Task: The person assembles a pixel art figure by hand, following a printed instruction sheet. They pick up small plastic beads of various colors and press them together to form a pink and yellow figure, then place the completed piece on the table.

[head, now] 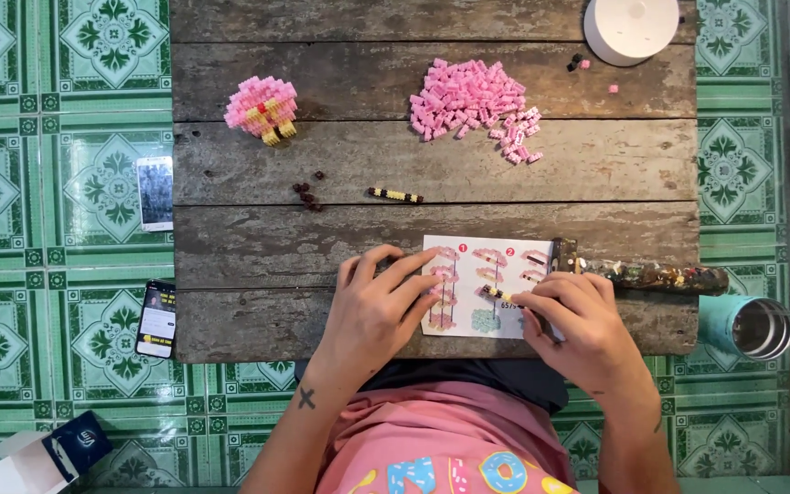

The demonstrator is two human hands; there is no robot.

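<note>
At the far left of the frame, two phones lie on the green patterned floor tiles point(11, 183), one pale point(154, 192) and one dark point(157, 318), with a small box point(34, 457) in the lower left corner. On the wooden table point(258, 247), the upper left holds a half-built pink and yellow brick flower point(262, 109), and a few dark brown bricks point(308, 194) sit lower, beside a short yellow and brown brick strip point(395, 194) at centre. The left hand point(372, 311) rests flat, fingers loose and spread, gripping nothing, its fingertips pressing the left edge of the instruction card point(486, 285) (low centre of the frame). Above lies a heap of pink bricks point(473, 108). The right hand point(573, 334) pinches a small yellow and dark brick piece point(496, 294) over the card. Further right are a white round container point(631, 27), a paint-spattered tool point(651, 273) and a teal cup point(752, 327).
</note>
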